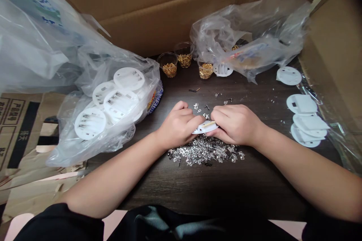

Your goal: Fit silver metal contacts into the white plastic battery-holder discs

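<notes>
2 hands [181, 125] [237, 122] hold 1 disc [200, 128] above cardboard-bordered table [220, 184].

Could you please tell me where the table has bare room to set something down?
A bare strip of table lies between the metal heap and the dark shirt. Another patch, with a few scraps, lies between the right hand and the white discs. It is crowded around the cups and at the left bag.

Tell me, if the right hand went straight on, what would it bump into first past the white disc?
Probably the left hand, which grips the other side of the white disc. The small metal bits between them look lower, on the dark table, but depth is unclear.
</notes>
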{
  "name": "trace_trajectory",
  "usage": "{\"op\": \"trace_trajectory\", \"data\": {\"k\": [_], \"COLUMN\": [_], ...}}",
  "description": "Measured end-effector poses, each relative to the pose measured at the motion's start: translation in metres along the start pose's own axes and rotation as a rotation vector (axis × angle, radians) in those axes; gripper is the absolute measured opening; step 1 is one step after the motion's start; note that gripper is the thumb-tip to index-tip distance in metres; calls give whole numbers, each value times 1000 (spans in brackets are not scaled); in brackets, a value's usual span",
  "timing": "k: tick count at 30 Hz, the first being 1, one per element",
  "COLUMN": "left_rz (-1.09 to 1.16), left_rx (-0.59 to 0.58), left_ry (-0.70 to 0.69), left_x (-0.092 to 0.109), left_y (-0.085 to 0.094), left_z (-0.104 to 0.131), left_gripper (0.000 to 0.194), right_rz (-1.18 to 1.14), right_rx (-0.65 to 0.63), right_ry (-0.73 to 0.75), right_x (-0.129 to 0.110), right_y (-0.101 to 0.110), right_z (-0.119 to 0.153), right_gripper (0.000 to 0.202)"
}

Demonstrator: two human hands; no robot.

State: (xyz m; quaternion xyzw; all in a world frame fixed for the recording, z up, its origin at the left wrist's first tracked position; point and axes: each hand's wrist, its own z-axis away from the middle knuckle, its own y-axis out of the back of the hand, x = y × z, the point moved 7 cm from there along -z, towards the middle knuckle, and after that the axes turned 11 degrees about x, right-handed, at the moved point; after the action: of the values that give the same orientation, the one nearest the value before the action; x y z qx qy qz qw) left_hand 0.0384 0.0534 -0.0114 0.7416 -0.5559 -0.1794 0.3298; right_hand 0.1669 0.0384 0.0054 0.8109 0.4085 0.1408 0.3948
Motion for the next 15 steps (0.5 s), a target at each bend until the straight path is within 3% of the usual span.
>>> {"op": "trace_trajectory", "data": {"k": [15], "left_rz": [-29], "left_rx": [-33], "left_ry": [-60], "left_x": [2], "left_y": [-1], "left_z": [1], "left_gripper": [33], "right_rz": [-53], "right_rx": [-199], "right_ry": [-15], "right_x": [0], "right_y": [-5], "right_z": [1], "right_gripper": [65]}}
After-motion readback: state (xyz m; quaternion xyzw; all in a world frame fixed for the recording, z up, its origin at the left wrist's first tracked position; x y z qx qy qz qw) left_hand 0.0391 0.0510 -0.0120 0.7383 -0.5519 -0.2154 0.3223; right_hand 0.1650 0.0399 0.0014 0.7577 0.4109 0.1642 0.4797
